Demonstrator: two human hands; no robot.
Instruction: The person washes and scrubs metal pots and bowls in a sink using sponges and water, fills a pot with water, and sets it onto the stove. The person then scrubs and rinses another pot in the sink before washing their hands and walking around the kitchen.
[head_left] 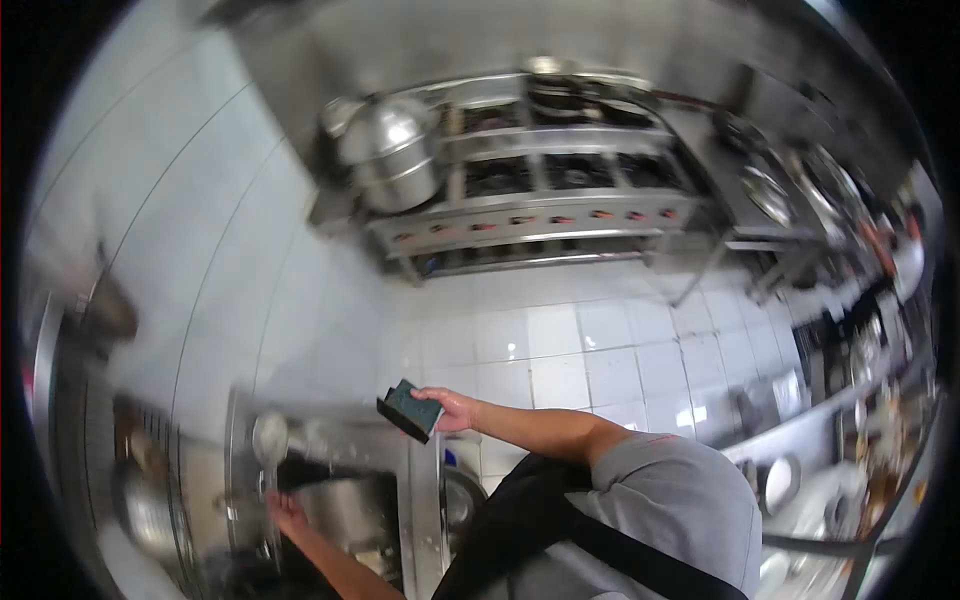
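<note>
One dark green pad point(412, 408), centre frame, pinched by the right hand point(457, 409); left hand point(289, 513), lower left, near sink point(425, 490), fingers' state indeterminable.

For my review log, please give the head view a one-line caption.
Right hand holding a dark green block-shaped object, left hand near the metal sink, stove in the background.

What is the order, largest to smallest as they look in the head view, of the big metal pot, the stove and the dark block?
1. Stove
2. Big metal pot
3. Dark block, held in the right hand
</note>
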